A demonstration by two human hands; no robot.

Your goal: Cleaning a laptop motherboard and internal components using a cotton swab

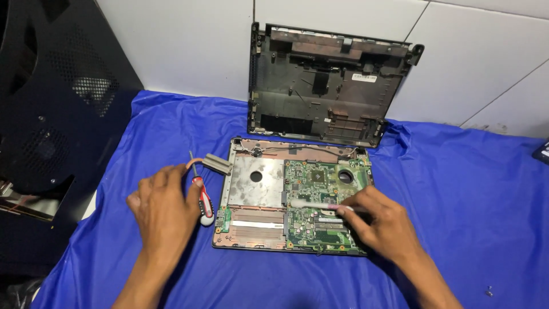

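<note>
An opened laptop base (251,229) lies on the blue cloth, its green circuit board (323,197) exposed on the right half and a bare metal plate (257,182) on the left. My right hand (382,223) holds a thin white brush (314,203) flat across the circuit board. My left hand (164,210) rests on the cloth just left of the laptop, touching a red, black and white screwdriver (203,200) that lies there. A copper and metal heatsink (216,163) sits beside the screwdriver's tip.
The laptop's black bottom cover (326,86) leans upright against the white tiled wall behind. A large black perforated panel (51,114) stands at the left. A blue cloth (457,200) covers the table. A small screw (489,292) lies at the lower right.
</note>
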